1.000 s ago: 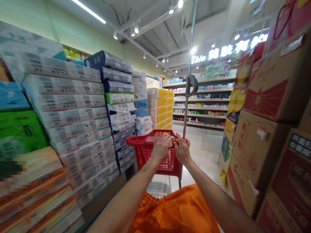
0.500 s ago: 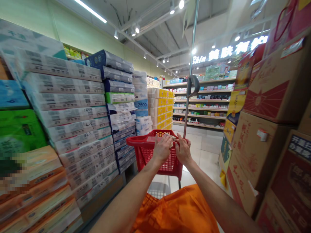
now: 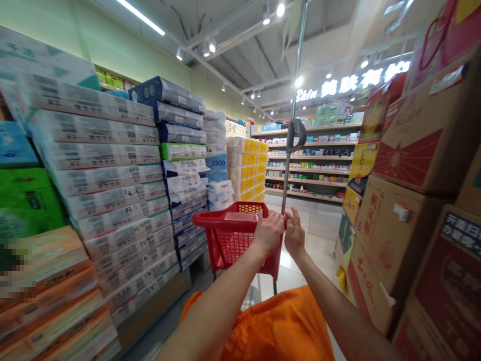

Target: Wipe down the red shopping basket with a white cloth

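A red shopping basket on wheels stands in the aisle ahead of me, with a flat pink packet lying in it. A metal pull pole with a grey grip rises from its right rear corner. My left hand is curled closed on the basket's rear rim beside the pole; what it holds is hidden. My right hand is just right of it, fingers raised and pinched together at the foot of the pole. An orange garment fills the bottom of the view.
Stacks of wrapped tissue packs wall the left side, with yellow packs further on. Tall stacked cardboard cartons close in the right. The tiled aisle floor runs ahead to shelves of small goods.
Both hands have slid right along the basket's rear rim to the foot of the pole. The pale cloth seen under my left hand earlier no longer shows.
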`<state>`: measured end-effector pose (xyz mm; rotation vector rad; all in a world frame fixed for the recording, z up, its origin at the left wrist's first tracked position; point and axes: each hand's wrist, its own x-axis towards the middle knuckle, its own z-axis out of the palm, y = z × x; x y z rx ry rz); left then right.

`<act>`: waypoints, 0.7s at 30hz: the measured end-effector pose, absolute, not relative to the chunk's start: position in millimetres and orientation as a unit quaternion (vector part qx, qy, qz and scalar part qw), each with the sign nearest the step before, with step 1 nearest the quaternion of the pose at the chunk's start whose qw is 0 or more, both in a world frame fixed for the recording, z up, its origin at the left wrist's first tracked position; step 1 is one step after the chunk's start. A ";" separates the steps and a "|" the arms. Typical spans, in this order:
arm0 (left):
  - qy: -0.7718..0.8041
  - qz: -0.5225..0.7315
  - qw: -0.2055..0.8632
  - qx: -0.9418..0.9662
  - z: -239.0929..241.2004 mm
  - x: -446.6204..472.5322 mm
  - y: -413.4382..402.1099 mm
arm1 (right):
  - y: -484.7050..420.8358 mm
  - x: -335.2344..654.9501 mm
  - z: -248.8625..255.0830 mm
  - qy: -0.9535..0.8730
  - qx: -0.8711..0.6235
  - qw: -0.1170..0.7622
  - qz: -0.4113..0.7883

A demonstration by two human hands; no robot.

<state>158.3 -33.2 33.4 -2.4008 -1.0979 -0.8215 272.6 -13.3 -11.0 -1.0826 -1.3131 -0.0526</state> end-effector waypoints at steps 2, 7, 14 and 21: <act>-0.385 -0.289 0.194 -0.855 32.4 152.0 -31.1 | -13.3 274.3 -10.5 -0.577 -0.481 0.659 -0.027; -0.461 -0.349 0.195 -0.792 32.6 97.9 -20.7 | -13.0 269.6 -9.7 -0.583 -0.486 0.649 -0.060; -0.412 -0.319 0.208 -0.828 21.5 119.7 -27.6 | -18.1 251.0 -9.4 -0.640 -0.504 0.567 -0.122; -0.536 -0.356 0.189 -0.742 27.2 53.2 -24.4 | -22.9 253.9 -7.7 -0.668 -0.536 0.480 -0.187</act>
